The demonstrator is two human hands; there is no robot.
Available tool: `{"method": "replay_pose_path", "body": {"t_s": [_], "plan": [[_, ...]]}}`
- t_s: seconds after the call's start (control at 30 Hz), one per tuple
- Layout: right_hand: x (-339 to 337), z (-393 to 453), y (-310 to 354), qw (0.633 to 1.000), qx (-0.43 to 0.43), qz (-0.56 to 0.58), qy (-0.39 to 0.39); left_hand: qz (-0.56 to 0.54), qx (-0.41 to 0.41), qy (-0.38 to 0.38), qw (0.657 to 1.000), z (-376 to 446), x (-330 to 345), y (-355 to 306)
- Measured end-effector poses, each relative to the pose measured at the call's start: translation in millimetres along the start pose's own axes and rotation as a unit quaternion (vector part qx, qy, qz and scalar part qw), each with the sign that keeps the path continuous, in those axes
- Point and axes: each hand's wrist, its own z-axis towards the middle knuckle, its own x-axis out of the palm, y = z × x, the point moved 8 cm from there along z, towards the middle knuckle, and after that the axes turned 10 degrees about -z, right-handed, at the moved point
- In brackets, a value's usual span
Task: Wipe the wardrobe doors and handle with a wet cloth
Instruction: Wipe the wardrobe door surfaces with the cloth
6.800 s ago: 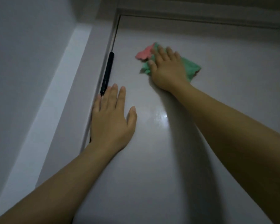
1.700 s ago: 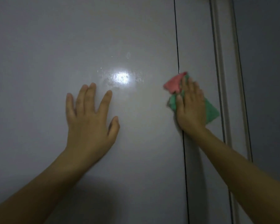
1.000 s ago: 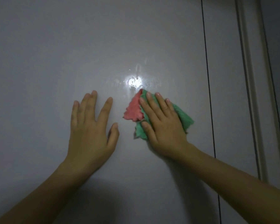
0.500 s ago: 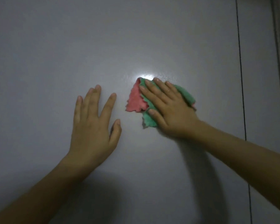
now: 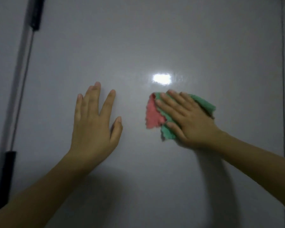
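A pale grey wardrobe door (image 5: 155,38) fills almost my whole view, glossy, with a bright patch of reflected light near its middle. A thin dark seam runs top to bottom near the right edge, where I judge the next door begins. Along the left edge stands a long upright handle (image 5: 21,76), a silvery bar with black ends.

My left hand (image 5: 94,122) lies flat on the door, left of centre, fingers straight and a little spread. It holds nothing and seems only to steady me.

My right hand (image 5: 187,122) lies to the right of it, just below the patch of light. Its fingers are straight and pressed flat over a cloth (image 5: 155,114), pinning it against the door rather than gripping it. The cloth is crumpled, green with a pink part sticking out to the left of my fingers. I cannot tell from here whether it is wet.

I judge this to be the middle of wiping the door face. The handle is well away from the cloth and looks untouched. The next move calls for steady, even pressure as I slide the cloth left across the panel, past my left hand, and then along the bar.
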Motion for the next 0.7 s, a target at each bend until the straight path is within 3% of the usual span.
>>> {"method": "replay_pose_path", "body": {"t_s": [0.07, 0.13, 0.17, 0.23, 0.33, 0.4, 0.47, 0.63, 0.7], "plan": [[-2, 27, -27, 0.990, 0.138, 0.010, -0.005, 0.014, -0.008, 0.005, 1.000, -6, -8, 17], [-6, 49, -39, 0.953, 0.301, 0.027, -0.033, 0.017, -0.013, 0.006, 1.000, -10, -11, 29], [-9, 57, -29, 0.938, 0.341, 0.037, -0.046, 0.018, -0.013, 0.007, 1.000, -12, -12, 34], [-9, 65, 22, 0.953, 0.295, 0.044, -0.044, 0.020, -0.012, 0.010, 1.000, -18, -13, 45], [-4, 48, 102, 0.995, 0.075, 0.062, -0.005, 0.021, 0.000, -0.003, 1.000, -25, -19, 57], [-5, 42, 99, 0.999, -0.004, 0.049, -0.008, 0.022, 0.010, -0.010, 1.000, -29, -22, 65], [-4, 54, 82, 0.999, 0.023, 0.033, 0.000, 0.036, 0.016, -0.019, 0.999, -33, -29, 76], [-14, 112, 59, 0.950, 0.305, 0.039, -0.046, 0.060, 0.020, -0.048, 0.997, -40, -39, 95], [-14, 126, 96, 0.961, 0.270, 0.041, -0.043, 0.068, 0.017, -0.053, 0.996, -45, -40, 102]]}}
